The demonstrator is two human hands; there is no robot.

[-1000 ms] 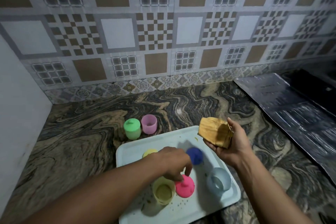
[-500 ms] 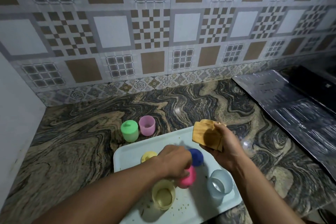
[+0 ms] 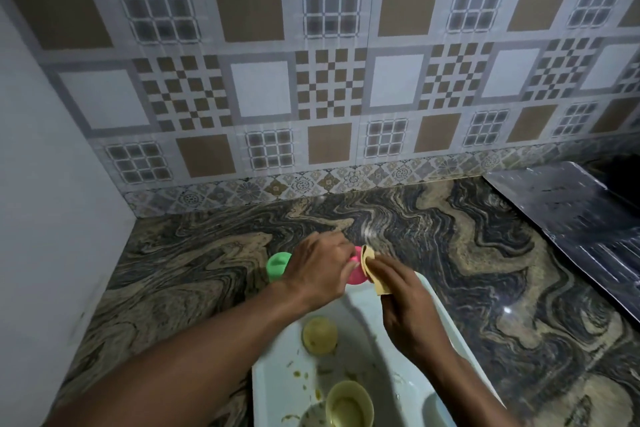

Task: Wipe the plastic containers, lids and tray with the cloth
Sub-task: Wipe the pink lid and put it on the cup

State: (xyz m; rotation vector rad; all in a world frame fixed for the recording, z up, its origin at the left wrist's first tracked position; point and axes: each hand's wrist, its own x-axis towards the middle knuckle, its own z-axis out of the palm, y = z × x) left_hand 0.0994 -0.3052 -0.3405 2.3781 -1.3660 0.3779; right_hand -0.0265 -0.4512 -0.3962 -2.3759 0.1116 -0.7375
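Progress, judged: early. One item under the cloth, most items and the tray not yet wiped.

- Left grip [image 3: 318, 270]: one, fingers curled round the pink piece [image 3: 356, 276], held above the tray's far end. Lid or cup: cannot tell.
- Right grip [image 3: 408, 302]: one, pinching the cloth [image 3: 370, 270] and pressing it against the pink piece.
- Cloth: one, yellow, folded.
- Green container [image 3: 277, 265]: one, lidded, on the surface [image 3: 207, 270] just beyond the tray; looks done.
- Yellow lid [image 3: 319, 334]: one, on the tray, soiled.
- Yellow container [image 3: 349, 404]: one, on the tray, residue inside.
- Tray [image 3: 360, 315]: one, pale, flecked with food scraps.
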